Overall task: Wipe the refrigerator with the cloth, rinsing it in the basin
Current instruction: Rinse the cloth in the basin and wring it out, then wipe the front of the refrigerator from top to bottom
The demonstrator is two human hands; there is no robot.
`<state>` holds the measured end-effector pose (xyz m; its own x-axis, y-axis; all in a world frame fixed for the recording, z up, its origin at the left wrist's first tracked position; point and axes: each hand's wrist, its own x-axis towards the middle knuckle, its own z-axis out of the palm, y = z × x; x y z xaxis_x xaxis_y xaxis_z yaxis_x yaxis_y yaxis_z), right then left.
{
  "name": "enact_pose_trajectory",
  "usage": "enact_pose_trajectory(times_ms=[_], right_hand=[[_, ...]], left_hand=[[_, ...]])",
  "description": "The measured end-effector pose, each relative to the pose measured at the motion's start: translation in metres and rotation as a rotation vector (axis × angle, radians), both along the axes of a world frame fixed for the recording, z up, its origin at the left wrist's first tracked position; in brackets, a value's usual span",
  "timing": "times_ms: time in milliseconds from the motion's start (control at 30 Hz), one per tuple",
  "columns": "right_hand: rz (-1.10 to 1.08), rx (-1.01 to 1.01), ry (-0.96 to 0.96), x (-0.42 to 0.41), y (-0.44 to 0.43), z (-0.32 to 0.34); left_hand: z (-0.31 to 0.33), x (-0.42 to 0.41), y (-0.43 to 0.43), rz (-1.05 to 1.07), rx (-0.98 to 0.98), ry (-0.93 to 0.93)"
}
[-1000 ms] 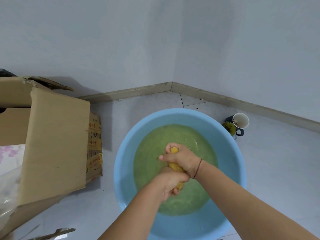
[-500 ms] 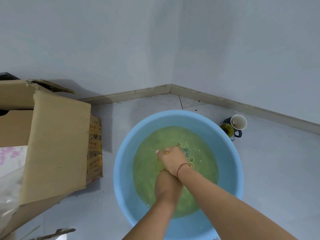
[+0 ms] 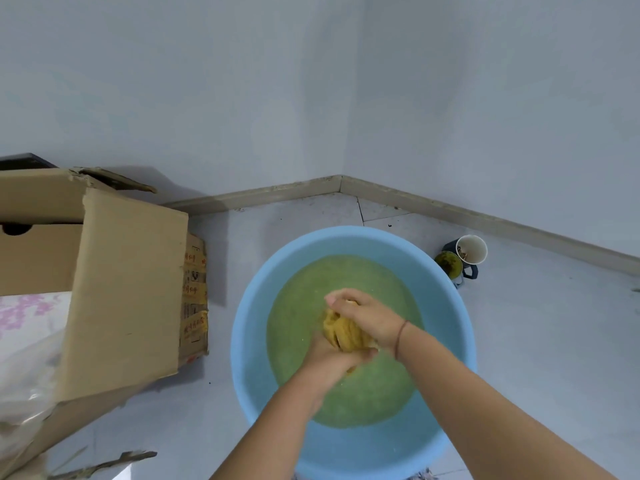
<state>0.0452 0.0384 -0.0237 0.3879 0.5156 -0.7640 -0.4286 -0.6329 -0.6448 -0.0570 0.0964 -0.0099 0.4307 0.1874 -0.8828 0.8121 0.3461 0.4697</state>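
Inventory: one round light-blue plastic basin (image 3: 244,344), one bunched yellow cloth (image 3: 341,332), two hands, one open brown cardboard box (image 3: 128,289), and two cups.

Both hands grasp the cloth. The left hand (image 3: 330,360) is clenched around its near end. The right hand (image 3: 369,313), with a thin dark band (image 3: 400,336) on the wrist, is curled over its far end. The cloth sits between the two hands, over the middle of the basin. Whether its underside touches the water cannot be told, because the hands cover it.

The basin stands on the pale tiled floor (image 3: 536,341), near a corner where two plain walls meet above a beige skirting board (image 3: 277,195). The cardboard box stands to the left of the basin, near it but apart, with one flap raised toward the basin. The two cups stand on the floor just beyond the basin's far right rim, side by side.

Contents:
- Basin: cloudy green water (image 3: 298,323), filling the lower part.
- Cardboard box: clear plastic sheeting (image 3: 24,368) and a white item with a pink pattern (image 3: 31,306).
- White cup (image 3: 474,249): a small brownish object, not identifiable.
- Dark-blue handled mug (image 3: 450,266): yellow-green matter.
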Motion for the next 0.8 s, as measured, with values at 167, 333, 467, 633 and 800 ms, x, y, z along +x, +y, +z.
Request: enact_pose_trajectory(times_ms=[167,333,467,633,800], right_hand=[[0.065,0.027,0.224,0.013,-0.044,0.042],[0.291,0.082,0.049,0.023,-0.055,0.101],[0.257,0.282,-0.112,0.046,-0.017,0.184],[0.175,0.392,-0.321,0.082,0.021,0.314],[0.084,0.431,-0.441,0.091,0.039,0.448]], left_hand=[[0.041,-0.009,0.033,0.312,-0.087,-0.097],[0.117,0.012,0.067,0.378,-0.189,-0.243],[0.198,0.042,0.079,0.245,-0.152,-0.394],[0.313,0.072,0.099,0.218,-0.217,-0.597],[0.438,0.083,0.123,0.099,-0.099,-0.747]])
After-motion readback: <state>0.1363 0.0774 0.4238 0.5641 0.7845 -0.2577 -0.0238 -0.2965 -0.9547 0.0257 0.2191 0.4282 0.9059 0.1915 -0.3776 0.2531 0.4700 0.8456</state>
